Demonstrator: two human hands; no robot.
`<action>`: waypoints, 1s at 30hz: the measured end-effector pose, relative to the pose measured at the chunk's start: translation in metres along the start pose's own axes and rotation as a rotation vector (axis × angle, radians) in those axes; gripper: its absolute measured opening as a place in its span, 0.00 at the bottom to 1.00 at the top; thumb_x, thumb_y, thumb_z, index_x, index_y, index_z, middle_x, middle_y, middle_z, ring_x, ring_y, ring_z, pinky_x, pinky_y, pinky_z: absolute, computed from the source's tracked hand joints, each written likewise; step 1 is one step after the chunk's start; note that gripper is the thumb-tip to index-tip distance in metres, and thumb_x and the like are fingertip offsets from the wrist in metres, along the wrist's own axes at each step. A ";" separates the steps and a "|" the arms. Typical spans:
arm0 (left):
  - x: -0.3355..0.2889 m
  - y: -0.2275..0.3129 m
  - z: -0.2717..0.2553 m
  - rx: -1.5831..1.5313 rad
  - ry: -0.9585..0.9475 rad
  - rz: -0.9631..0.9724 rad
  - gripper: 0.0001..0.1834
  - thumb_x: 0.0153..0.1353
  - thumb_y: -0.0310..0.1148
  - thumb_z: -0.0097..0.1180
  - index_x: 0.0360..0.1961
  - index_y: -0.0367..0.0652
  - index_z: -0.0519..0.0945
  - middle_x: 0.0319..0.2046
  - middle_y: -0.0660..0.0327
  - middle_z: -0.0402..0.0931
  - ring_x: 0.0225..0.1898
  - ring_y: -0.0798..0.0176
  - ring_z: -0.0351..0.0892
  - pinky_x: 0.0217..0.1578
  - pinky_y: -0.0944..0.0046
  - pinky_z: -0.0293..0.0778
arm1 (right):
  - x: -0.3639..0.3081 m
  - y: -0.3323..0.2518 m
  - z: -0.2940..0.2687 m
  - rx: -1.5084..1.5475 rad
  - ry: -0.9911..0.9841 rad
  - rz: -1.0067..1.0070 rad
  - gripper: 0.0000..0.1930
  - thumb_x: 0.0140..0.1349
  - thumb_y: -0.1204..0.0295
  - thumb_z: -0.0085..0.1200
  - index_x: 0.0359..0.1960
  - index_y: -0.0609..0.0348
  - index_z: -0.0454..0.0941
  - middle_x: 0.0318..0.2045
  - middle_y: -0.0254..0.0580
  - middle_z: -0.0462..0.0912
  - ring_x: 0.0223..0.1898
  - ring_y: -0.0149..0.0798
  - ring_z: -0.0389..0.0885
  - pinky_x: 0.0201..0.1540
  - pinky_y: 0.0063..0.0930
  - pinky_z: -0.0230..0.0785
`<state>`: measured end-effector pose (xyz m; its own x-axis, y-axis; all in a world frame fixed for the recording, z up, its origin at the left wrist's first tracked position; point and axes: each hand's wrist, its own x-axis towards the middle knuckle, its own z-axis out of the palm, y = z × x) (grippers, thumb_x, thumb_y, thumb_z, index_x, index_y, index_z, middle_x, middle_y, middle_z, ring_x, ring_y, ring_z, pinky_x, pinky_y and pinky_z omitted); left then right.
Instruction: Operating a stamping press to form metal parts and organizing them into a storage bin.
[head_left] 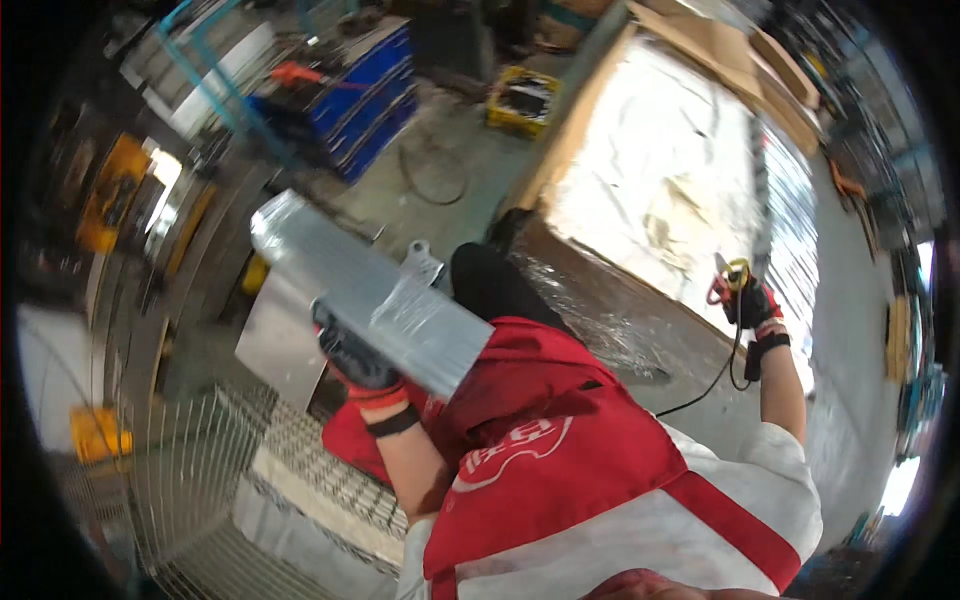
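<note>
My left hand [358,350], in a black and red work glove, is closed around a long flat silver-grey bar-shaped bundle [385,305]. Clear film wraps the bundle, which lies tilted across the front of my body above the red apron [560,430]. Over to the right, my right hand [762,306], gloved the same way, grips a small red and yellow tool [735,275]. Its exact kind is blurred, though a red loop shows beside the yellow part. From that hand a black cord [722,375] hangs down. Just beyond is a large open carton [575,160] with a white, film-like covering.
A wire mesh basket [190,480] stands at lower left, close to my left forearm. Behind it are a blue cabinet [365,105], a yellow crate [523,100] and machinery. A metal plate [285,335] sits beyond my left hand. Grey floor [850,420] runs along the right.
</note>
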<state>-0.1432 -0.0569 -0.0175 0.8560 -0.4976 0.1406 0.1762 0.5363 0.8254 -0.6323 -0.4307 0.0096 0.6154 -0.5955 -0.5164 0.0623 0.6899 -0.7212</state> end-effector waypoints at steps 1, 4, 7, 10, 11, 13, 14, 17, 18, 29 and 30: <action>0.000 0.000 -0.001 -0.140 0.091 -0.064 0.21 0.60 0.37 0.37 0.52 0.39 0.60 0.49 0.55 0.65 0.51 0.59 0.62 0.54 0.58 0.57 | -0.008 0.003 0.007 0.010 -0.044 -0.040 0.16 0.54 0.61 0.48 0.41 0.58 0.68 0.37 0.45 0.74 0.36 0.43 0.73 0.38 0.33 0.68; 0.003 -0.009 -0.004 -0.202 0.285 -0.116 0.23 0.60 0.39 0.39 0.54 0.38 0.59 0.51 0.56 0.62 0.52 0.61 0.61 0.55 0.59 0.56 | -0.043 0.017 0.039 -0.163 0.006 -0.232 0.22 0.54 0.57 0.49 0.45 0.59 0.66 0.38 0.41 0.74 0.37 0.40 0.73 0.39 0.31 0.67; 0.008 -0.012 -0.005 -0.419 0.067 -0.174 0.25 0.60 0.42 0.39 0.54 0.39 0.59 0.52 0.58 0.61 0.53 0.61 0.60 0.55 0.59 0.55 | -0.054 0.030 0.083 -0.181 0.229 -0.384 0.21 0.55 0.61 0.48 0.48 0.58 0.65 0.37 0.36 0.75 0.37 0.37 0.73 0.38 0.28 0.67; 0.005 -0.012 -0.005 -0.591 0.081 -0.193 0.26 0.58 0.44 0.43 0.53 0.39 0.59 0.53 0.58 0.61 0.54 0.61 0.58 0.55 0.59 0.54 | -0.059 0.027 0.133 -0.638 0.177 -0.566 0.26 0.54 0.67 0.48 0.53 0.63 0.59 0.37 0.37 0.74 0.36 0.34 0.73 0.39 0.25 0.67; 0.005 -0.014 -0.002 -0.578 0.096 -0.175 0.27 0.57 0.44 0.44 0.53 0.39 0.60 0.53 0.57 0.61 0.54 0.61 0.58 0.55 0.58 0.55 | -0.056 0.028 0.161 -0.214 0.073 -0.550 0.28 0.53 0.66 0.49 0.55 0.64 0.56 0.37 0.38 0.74 0.35 0.34 0.73 0.39 0.25 0.66; -0.001 -0.012 0.001 -0.565 0.113 -0.139 0.27 0.56 0.44 0.46 0.52 0.39 0.61 0.52 0.57 0.61 0.54 0.61 0.58 0.54 0.57 0.55 | -0.043 0.024 0.173 -0.115 -0.136 -0.442 0.29 0.56 0.63 0.47 0.56 0.65 0.54 0.33 0.37 0.73 0.33 0.32 0.72 0.36 0.24 0.66; -0.003 -0.013 0.007 -0.571 0.099 -0.129 0.26 0.56 0.44 0.46 0.52 0.39 0.61 0.51 0.57 0.62 0.53 0.61 0.59 0.54 0.57 0.56 | -0.040 0.023 0.184 -0.006 -0.094 -0.407 0.27 0.57 0.62 0.46 0.54 0.66 0.57 0.28 0.36 0.73 0.28 0.31 0.71 0.30 0.23 0.65; -0.011 -0.002 0.022 -0.541 0.071 -0.053 0.23 0.57 0.42 0.44 0.51 0.41 0.63 0.49 0.58 0.64 0.51 0.60 0.62 0.53 0.59 0.58 | -0.026 0.014 0.231 0.032 -0.255 -0.271 0.22 0.59 0.58 0.41 0.44 0.68 0.65 0.13 0.30 0.64 0.10 0.28 0.60 0.10 0.21 0.51; -0.011 0.001 0.025 -0.523 0.077 -0.022 0.22 0.58 0.41 0.43 0.50 0.41 0.64 0.48 0.58 0.65 0.50 0.60 0.63 0.53 0.59 0.59 | -0.020 0.013 0.226 -0.119 -0.275 -0.221 0.26 0.58 0.56 0.42 0.48 0.68 0.61 0.18 0.35 0.69 0.13 0.30 0.65 0.15 0.21 0.58; -0.028 0.041 0.018 -0.459 0.382 0.115 0.20 0.59 0.37 0.43 0.50 0.37 0.66 0.49 0.60 0.66 0.50 0.65 0.65 0.51 0.64 0.61 | -0.007 0.041 0.321 -0.613 -0.795 0.386 0.26 0.53 0.62 0.51 0.48 0.67 0.63 0.21 0.36 0.71 0.18 0.25 0.67 0.24 0.17 0.62; -0.027 0.039 0.013 -0.401 0.436 0.151 0.20 0.59 0.37 0.42 0.50 0.37 0.66 0.49 0.59 0.66 0.50 0.65 0.64 0.52 0.63 0.60 | -0.006 0.044 0.330 -0.630 -0.888 0.415 0.27 0.51 0.60 0.53 0.48 0.67 0.63 0.22 0.36 0.71 0.19 0.25 0.68 0.25 0.18 0.62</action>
<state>-0.1656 -0.0308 0.0181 0.9910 -0.1159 -0.0666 0.1336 0.8362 0.5320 -0.3744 -0.2610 0.1337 0.8463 0.2979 -0.4417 -0.5210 0.2894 -0.8030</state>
